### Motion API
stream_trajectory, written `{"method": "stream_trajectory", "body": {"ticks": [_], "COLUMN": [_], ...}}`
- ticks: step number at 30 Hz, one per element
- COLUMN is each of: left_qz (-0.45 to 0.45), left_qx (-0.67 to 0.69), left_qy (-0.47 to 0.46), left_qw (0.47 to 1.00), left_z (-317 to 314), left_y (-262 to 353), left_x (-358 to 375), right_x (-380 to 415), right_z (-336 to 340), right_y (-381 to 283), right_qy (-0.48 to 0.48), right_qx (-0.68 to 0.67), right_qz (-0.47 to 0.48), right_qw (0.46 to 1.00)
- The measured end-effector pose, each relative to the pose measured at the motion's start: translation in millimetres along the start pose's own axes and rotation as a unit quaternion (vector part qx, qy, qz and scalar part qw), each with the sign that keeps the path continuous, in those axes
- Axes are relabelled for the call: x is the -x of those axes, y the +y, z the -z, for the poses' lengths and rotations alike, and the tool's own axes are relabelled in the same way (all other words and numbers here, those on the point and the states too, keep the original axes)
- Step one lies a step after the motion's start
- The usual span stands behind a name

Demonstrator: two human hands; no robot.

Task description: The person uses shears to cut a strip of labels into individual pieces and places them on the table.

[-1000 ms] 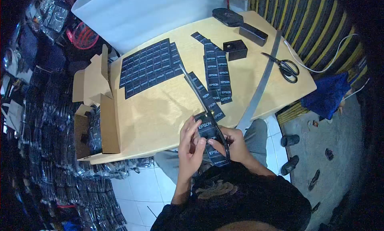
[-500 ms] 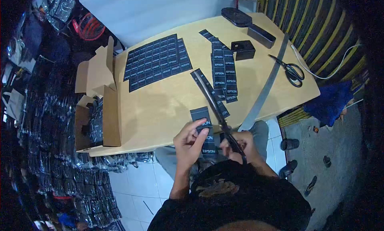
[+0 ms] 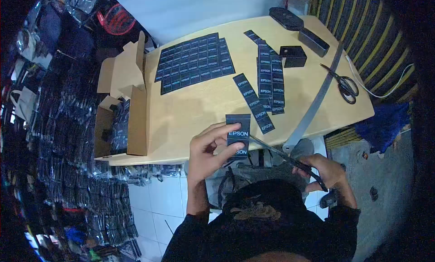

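Between its thumb and fingers, my left hand point(image 3: 210, 151) pinches a short black strip of EPSON labels point(image 3: 239, 133) in front of the table's near edge. My right hand point(image 3: 322, 171) is wrapped round the handles of large dark scissors point(image 3: 290, 158), whose blades point left and reach the right side of the held strip. On the table just beyond lies a loose label strip point(image 3: 253, 103). Further right, several more strips point(image 3: 271, 80) overlap each other. Part of the held strip is hidden behind my left fingers.
On the wooden table point(image 3: 195, 112) are label sheets point(image 3: 195, 62), an open cardboard box point(image 3: 138, 121), a steel ruler point(image 3: 317, 101), black-handled scissors point(image 3: 346, 87), a small black box point(image 3: 293, 56) and a long black case point(image 3: 313, 41). A white cable point(image 3: 385, 96) runs at the right.
My right hand has moved right with the large scissors, which have swung from pointing up the table to pointing left across the strip. The held strip looks shorter. The whole view has shifted slightly.
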State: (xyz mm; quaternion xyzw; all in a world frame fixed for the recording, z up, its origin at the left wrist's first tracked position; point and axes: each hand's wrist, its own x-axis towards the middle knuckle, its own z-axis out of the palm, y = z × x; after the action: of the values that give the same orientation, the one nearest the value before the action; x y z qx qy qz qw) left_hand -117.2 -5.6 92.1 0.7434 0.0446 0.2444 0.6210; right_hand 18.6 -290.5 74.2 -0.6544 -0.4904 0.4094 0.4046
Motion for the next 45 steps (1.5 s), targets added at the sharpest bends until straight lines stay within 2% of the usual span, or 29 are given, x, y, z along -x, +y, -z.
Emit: {"method": "stream_trajectory", "body": {"ticks": [2,4,6,7,10,11,17,20,23,26,36,40,45], "left_qz": [0.010,0.036,0.072,0.062,0.056,0.063,0.080,0.084,0.079,0.084,0.122,0.100,0.094], "left_qx": [0.006,-0.004,0.010,0.027,0.023,0.018,0.020,0.042,0.018,0.027,0.024,-0.017,0.017], "left_qy": [-0.041,-0.065,-0.146,-0.163,-0.187,-0.191,-0.185,-0.188,-0.204,-0.205,-0.198,-0.201,-0.201], "left_qw": [0.999,0.997,0.987,0.984,0.980,0.979,0.979,0.978,0.975,0.975,0.972,0.974,0.975], "left_z": [1,5,8,8,7,8,6,3,4,4,3,5,4], "left_y": [5,11,8,1,0,-2,0,5,6,6,5,-2,-5], "left_x": [-3,-5,-5,-5,-6,-6,-5,-6,-7,-8,-9,-8,-7], "right_x": [-2,-2,-4,-5,-10,-13,-15,-17,-18,-19,-20,-19,-18], "right_z": [5,9,11,10,14,13,12,12,14,13,11,10,6], "right_y": [-6,-8,-5,1,-8,-4,-9,-3,-8,-9,-8,-11,-2], "right_qy": [-0.037,-0.053,-0.077,-0.063,-0.101,-0.094,-0.108,-0.100,-0.109,-0.100,-0.085,-0.073,-0.046], "right_qx": [0.035,0.044,0.053,0.051,0.022,-0.018,-0.020,-0.024,0.011,-0.019,0.003,-0.008,-0.024], "right_qz": [0.049,0.023,0.035,0.071,0.033,0.073,0.032,0.078,0.038,0.035,0.051,0.042,0.053], "right_qw": [0.998,0.997,0.995,0.994,0.994,0.993,0.993,0.992,0.993,0.994,0.995,0.996,0.997]}}
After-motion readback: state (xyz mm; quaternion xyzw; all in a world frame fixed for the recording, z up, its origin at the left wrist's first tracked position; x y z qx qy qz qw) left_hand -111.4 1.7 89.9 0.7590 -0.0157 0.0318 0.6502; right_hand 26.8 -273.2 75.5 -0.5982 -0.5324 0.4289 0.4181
